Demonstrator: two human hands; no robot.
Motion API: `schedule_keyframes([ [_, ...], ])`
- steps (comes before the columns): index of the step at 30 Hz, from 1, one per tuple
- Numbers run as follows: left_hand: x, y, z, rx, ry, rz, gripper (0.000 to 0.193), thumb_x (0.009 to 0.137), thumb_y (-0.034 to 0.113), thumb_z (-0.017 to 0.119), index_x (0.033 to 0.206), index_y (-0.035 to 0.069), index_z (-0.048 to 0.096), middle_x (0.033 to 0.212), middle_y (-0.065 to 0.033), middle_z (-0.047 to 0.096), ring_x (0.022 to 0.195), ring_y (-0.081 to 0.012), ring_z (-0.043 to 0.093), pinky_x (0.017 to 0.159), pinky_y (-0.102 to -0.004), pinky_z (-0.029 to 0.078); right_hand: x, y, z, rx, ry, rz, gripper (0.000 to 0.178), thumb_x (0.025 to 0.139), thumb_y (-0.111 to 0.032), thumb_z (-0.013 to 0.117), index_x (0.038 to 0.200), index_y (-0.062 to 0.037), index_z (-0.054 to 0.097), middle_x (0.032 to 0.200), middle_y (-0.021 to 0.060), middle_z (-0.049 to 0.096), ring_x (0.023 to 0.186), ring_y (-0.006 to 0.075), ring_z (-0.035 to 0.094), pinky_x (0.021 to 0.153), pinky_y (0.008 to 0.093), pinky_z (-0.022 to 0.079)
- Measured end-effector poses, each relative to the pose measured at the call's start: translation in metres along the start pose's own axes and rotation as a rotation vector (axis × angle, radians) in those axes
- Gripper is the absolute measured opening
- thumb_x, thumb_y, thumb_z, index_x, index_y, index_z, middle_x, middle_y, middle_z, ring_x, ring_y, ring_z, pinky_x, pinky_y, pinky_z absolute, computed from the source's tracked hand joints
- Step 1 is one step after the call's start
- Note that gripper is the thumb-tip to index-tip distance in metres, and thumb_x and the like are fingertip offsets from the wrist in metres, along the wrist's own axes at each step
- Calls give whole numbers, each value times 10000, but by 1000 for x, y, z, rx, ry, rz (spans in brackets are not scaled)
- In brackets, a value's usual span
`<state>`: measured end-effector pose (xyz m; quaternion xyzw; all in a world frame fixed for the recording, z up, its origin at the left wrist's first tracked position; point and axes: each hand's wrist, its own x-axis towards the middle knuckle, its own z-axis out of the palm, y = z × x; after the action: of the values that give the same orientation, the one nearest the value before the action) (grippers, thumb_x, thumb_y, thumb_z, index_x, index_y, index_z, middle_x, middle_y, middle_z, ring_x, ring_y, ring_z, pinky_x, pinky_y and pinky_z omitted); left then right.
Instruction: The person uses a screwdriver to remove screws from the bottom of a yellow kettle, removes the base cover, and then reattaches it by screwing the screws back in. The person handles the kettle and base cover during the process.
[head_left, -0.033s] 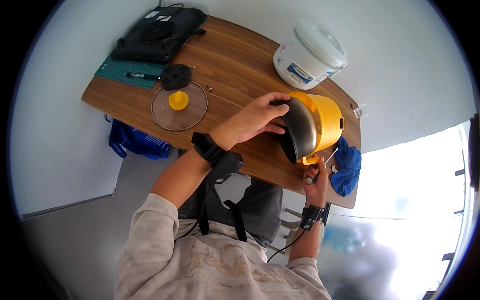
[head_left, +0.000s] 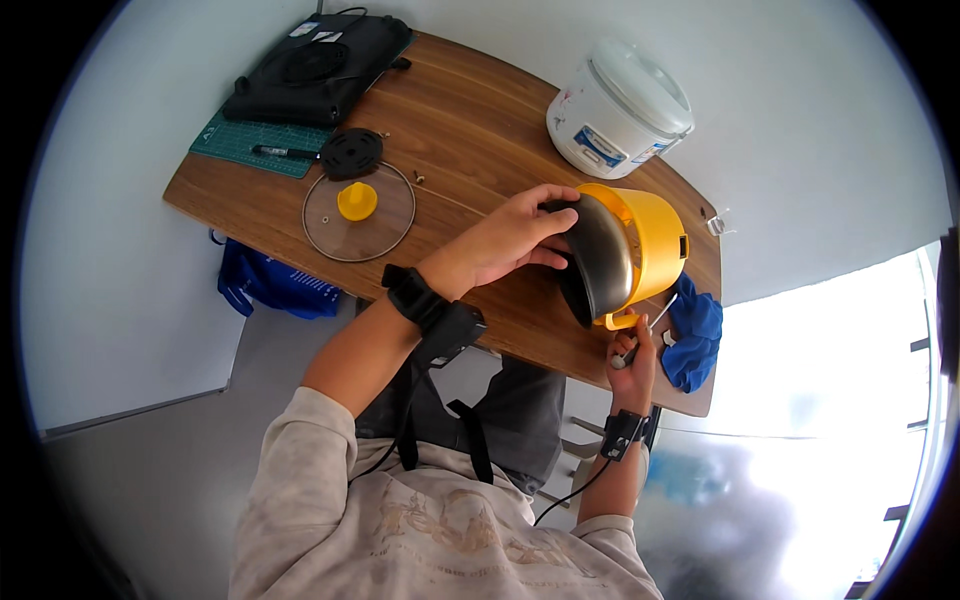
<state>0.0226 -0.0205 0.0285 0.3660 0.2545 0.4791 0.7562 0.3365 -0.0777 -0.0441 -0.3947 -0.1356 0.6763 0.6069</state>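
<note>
A small electric pot lies tilted on its side at the right of the table, with a yellow housing (head_left: 660, 235) and a dark metal bowl (head_left: 607, 250). My left hand (head_left: 525, 235) grips the bowl's rim, thumb on the outer side. Just below the pot's yellow handle (head_left: 622, 321), my right hand (head_left: 632, 368) is closed around a screwdriver (head_left: 624, 354), its thin metal shaft pointing up and right. Whether the fingers also press the handle is hard to tell. A blue cloth (head_left: 692, 335) lies beside the shaft.
On the left of the wooden table (head_left: 470, 110) lie a glass lid (head_left: 385, 225) with a yellow knob, a black round base plate (head_left: 352, 153), small screws (head_left: 419, 178), a marker (head_left: 285, 152), a green cutting mat (head_left: 225, 140) and a black device (head_left: 310, 70). A white rice cooker (head_left: 610, 120) stands behind the pot.
</note>
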Motion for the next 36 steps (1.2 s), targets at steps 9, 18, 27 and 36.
schedule_keyframes([
  [9, -14, 7, 4, -14, -6, 26, 475, 1056, 265, 575, 1465, 113, 387, 1273, -86, 571, 1111, -198, 654, 941, -362, 573, -10, 4, 6, -74, -42, -64, 279, 1059, -251, 579, 1223, -29, 619, 846, -35, 557, 596, 26, 441, 525, 179, 388],
  [18, -26, 5, -2, -51, -10, 43, 517, 1088, 241, 495, 1562, 175, 299, 1344, -91, 545, 1201, -221, 618, 1043, -406, 525, -21, 4, 22, -290, -44, -251, 309, 1034, -265, 631, 1239, -34, 632, 689, -31, 499, 553, 50, 448, 522, 208, 358],
  [27, -26, -7, -11, -80, 40, 27, 524, 1100, 206, 454, 1592, 200, 273, 1351, -78, 551, 1232, -200, 592, 1077, -404, 502, -35, 7, 31, -529, -26, -426, 330, 1034, -278, 634, 1250, -28, 624, 703, -14, 538, 514, 48, 461, 478, 205, 331],
  [36, -22, -17, -30, -27, 115, -31, 485, 1108, 176, 403, 1578, 150, 288, 1363, -103, 555, 1220, -214, 605, 1050, -406, 516, -41, 14, 46, -773, 8, -596, 323, 999, -239, 692, 1230, -24, 630, 733, -37, 531, 546, 36, 476, 489, 192, 331],
])
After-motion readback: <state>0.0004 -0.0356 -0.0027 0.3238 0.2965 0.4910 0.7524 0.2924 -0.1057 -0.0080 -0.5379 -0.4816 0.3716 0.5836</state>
